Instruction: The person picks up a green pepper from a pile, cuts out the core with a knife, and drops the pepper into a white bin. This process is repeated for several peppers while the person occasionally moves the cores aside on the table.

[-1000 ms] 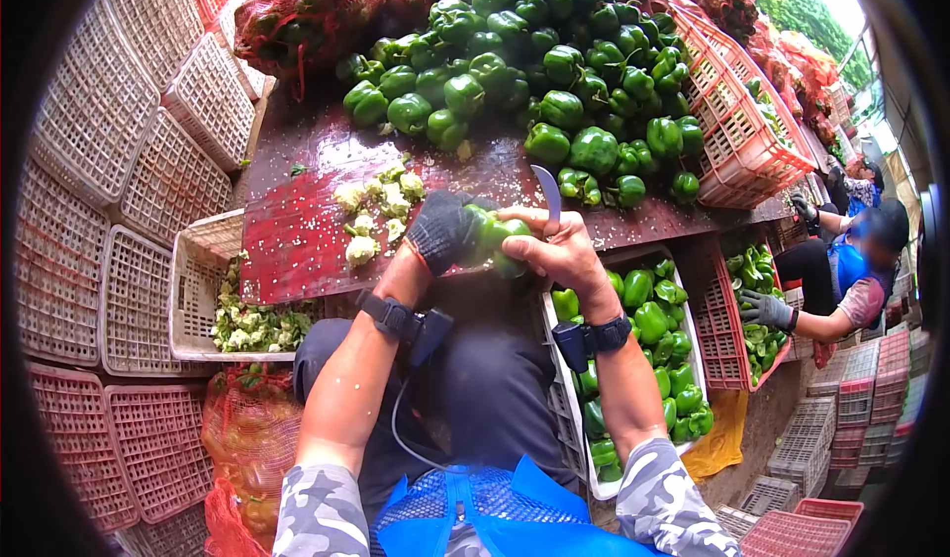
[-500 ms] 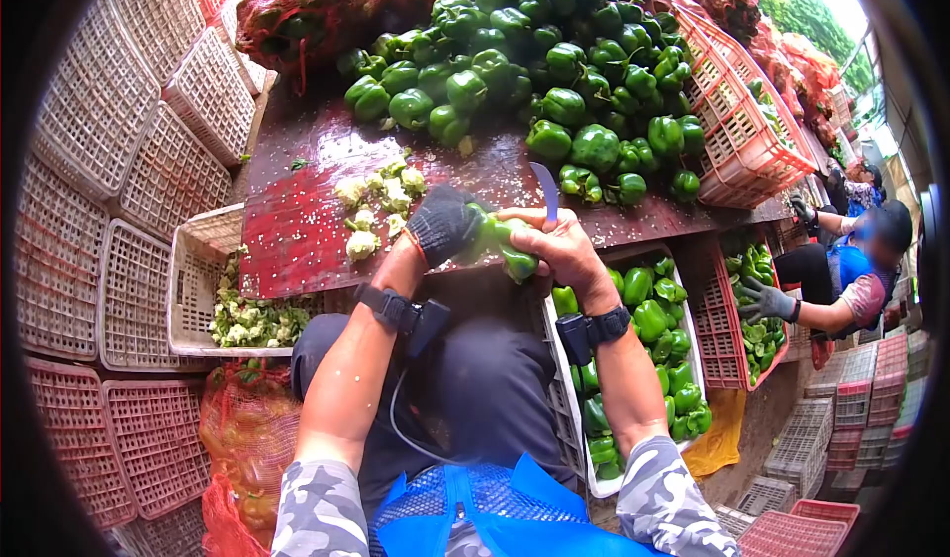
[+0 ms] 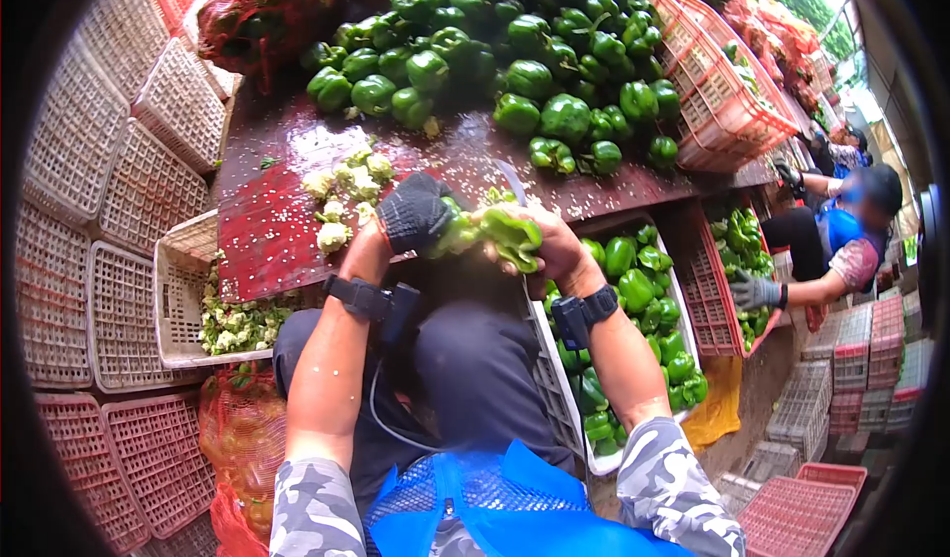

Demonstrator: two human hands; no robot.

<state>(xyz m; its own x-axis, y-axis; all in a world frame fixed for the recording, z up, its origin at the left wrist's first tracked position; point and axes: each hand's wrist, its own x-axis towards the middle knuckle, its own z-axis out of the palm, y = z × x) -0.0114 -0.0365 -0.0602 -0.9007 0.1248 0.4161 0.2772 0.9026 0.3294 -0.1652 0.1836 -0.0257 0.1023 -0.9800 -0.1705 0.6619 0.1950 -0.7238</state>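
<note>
My left hand (image 3: 414, 213), in a dark knit glove, is closed on a blurred pale green pepper piece (image 3: 455, 232). Bare and closed, my right hand (image 3: 556, 248) grips a green bell pepper (image 3: 511, 236) whose hollow cut side shows. A knife (image 3: 512, 181) with a thin curved blade sticks up from the same hand; its handle is hidden. Both hands meet above my lap, at the table's front edge. Pale seedy pepper cores (image 3: 341, 196) lie on the red table (image 3: 262, 250) left of my gloved hand. A heap of whole green peppers (image 3: 475, 43) covers the table's far side.
A white crate of green peppers (image 3: 643, 310) stands by my right knee, a red crate (image 3: 708, 270) beyond it. At left, a pale crate (image 3: 183, 300) contains cores; stacked crates (image 3: 129, 201) rise behind. A co-worker (image 3: 851, 231) sits at right. A tilted crate (image 3: 727, 82) rests on the table.
My hands have turned the pepper, so its hollow inside now faces up toward me. The pale piece at my left hand shows more. The whole view has shifted slightly.
</note>
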